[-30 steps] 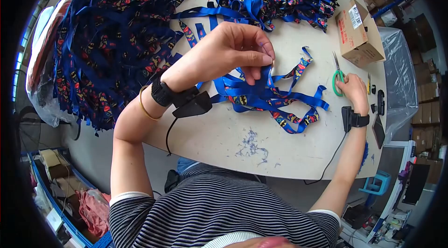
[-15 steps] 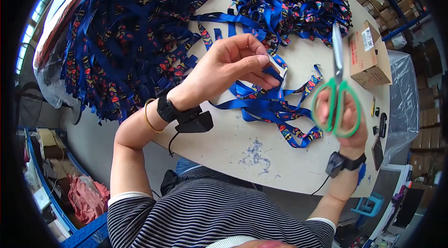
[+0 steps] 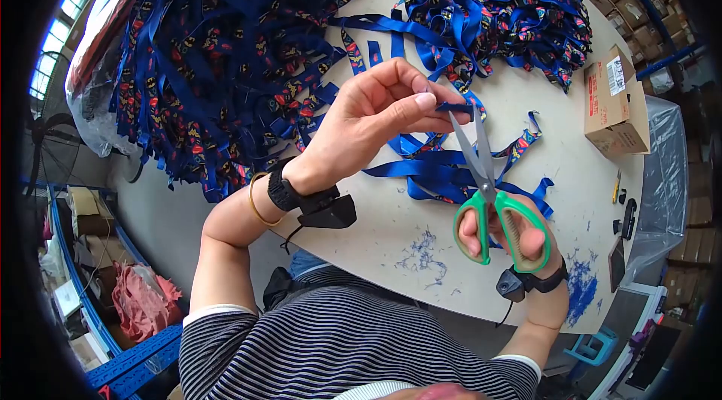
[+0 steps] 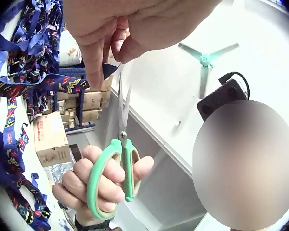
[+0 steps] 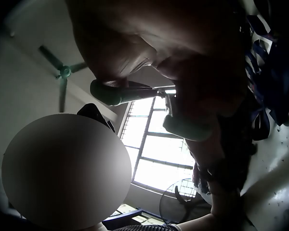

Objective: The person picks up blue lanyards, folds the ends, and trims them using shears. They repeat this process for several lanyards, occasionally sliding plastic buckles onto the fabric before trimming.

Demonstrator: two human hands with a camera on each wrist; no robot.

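Note:
My left hand [image 3: 376, 110] pinches the end of a blue printed ribbon strap [image 4: 70, 84] between thumb and fingers, above the table. In my right hand [image 3: 532, 240] is a pair of green-handled scissors [image 3: 487, 191], thumb and fingers through the loops. Its blades stand parted and point up toward the left fingertips, with the tips right at the folded ribbon end [image 3: 456, 109]. More blue straps [image 3: 429, 174] lie loosely on the table below both hands. In the dark right wrist view, the green handles [image 5: 106, 94] show under the hand.
A large heap of cut straps [image 3: 226, 62] covers the table's left side; a second bundle [image 3: 496, 16] lies at the back. To the right stand a cardboard box [image 3: 613, 107] and a small yellow cutter [image 3: 617, 186]. Blue trimmings [image 3: 581, 287] and scraps [image 3: 425, 253] lie near the front edge.
My right hand has lifted the scissors off the table's right side and brought them left, blades parted, to the ribbon end. The left hand keeps its pinch, turning the end toward the blades.

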